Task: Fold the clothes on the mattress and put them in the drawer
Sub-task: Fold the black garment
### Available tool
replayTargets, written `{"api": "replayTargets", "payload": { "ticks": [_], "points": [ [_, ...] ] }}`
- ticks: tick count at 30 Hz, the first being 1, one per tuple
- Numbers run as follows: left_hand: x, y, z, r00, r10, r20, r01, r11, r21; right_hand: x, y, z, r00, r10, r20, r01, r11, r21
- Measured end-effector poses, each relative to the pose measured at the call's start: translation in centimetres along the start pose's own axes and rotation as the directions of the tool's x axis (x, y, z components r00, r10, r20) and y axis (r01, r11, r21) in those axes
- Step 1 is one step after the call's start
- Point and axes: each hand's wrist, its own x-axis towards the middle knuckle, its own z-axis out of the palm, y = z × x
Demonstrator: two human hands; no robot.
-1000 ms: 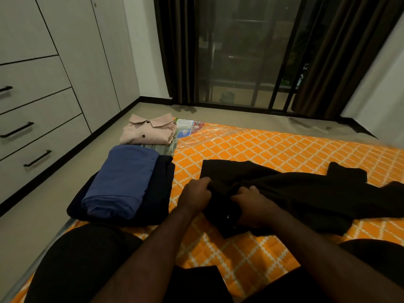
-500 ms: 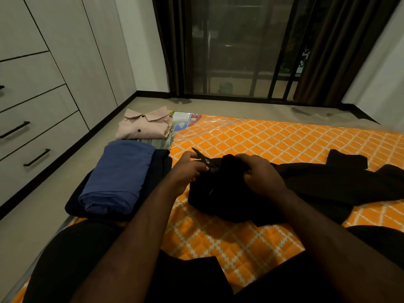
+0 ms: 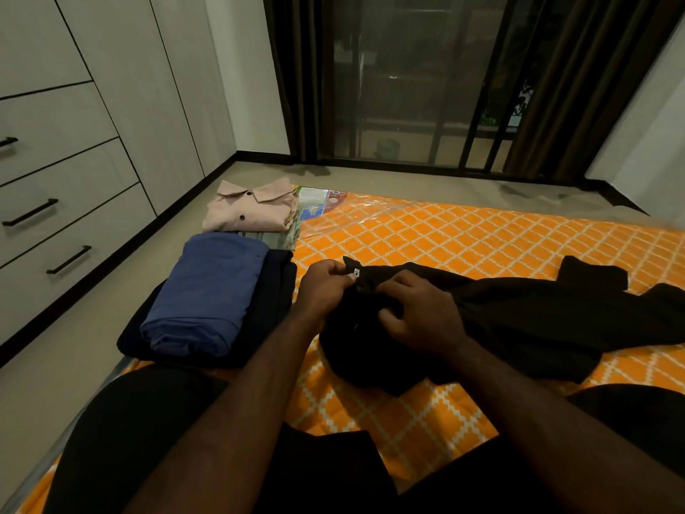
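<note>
**Both hands bunch the black garment at its clasp end**

Person sits on the orange patterned mattress (image 3: 463,243), knees at the bottom of the view. The black garment (image 3: 548,320) lies across the mattress in front of them. Its far part is spread flat toward the right, and its near end is gathered up in a lump between the hands.

The left hand (image 3: 324,289) pinches the edge of the cloth right by a small metal clasp (image 3: 356,271), with fingers (image 3: 343,269) narrow and closed on the fabric. The right hand (image 3: 422,319) sits on top of the bunch with fingers (image 3: 394,287) curled into the cloth, gripping it. The hands are close together and almost touch.

Against 1.0 s ago: the garment then lay flatter and both hands were low at its near edge. Now that end is lifted and bunched, and the clasp shows. Against 0.5 s ago there is hardly any change: same grips, same place.

Folded pile at the left edge of the mattress:
- A blue garment (image 3: 207,291) rests on top of a dark folded garment (image 3: 278,291).
- A pink shirt (image 3: 248,211) lies folded just beyond them, on another folded item that is mostly hidden.

None of the three has moved.

The drawers (image 3: 70,231) along the left wall are all closed, well apart from the clothes, with floor (image 3: 122,291) between. Glass door (image 3: 407,87) and dark curtains (image 3: 578,87) are at the back.
</note>
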Motion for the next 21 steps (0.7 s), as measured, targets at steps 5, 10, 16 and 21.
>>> {"api": "replayTargets", "payload": {
  "ticks": [5, 10, 16, 21],
  "points": [
    [0.1, -0.4, 0.3, 0.997, 0.063, -0.048, -0.057, 0.993, 0.108, 0.1, -0.3, 0.6, 0.998, -0.054, -0.037, 0.054, 0.999, 0.002],
    [0.2, -0.6, 0.7, 0.992, 0.126, -0.017, -0.121, 0.976, 0.181, 0.3, -0.1, 1.2, 0.997, -0.069, -0.042, 0.069, 0.998, 0.004],
    [0.0, -0.5, 1.1, 0.964, 0.244, 0.107, -0.266, 0.907, 0.327, 0.9, 0.1, 0.8, 0.998, -0.064, -0.002, 0.064, 0.991, 0.116],
    [0.1, -0.4, 0.4, 0.961, 0.146, 0.234, -0.193, 0.963, 0.19, 0.9, 0.3, 0.4, 0.992, -0.08, -0.093, 0.089, 0.991, 0.105]
  ]
}}
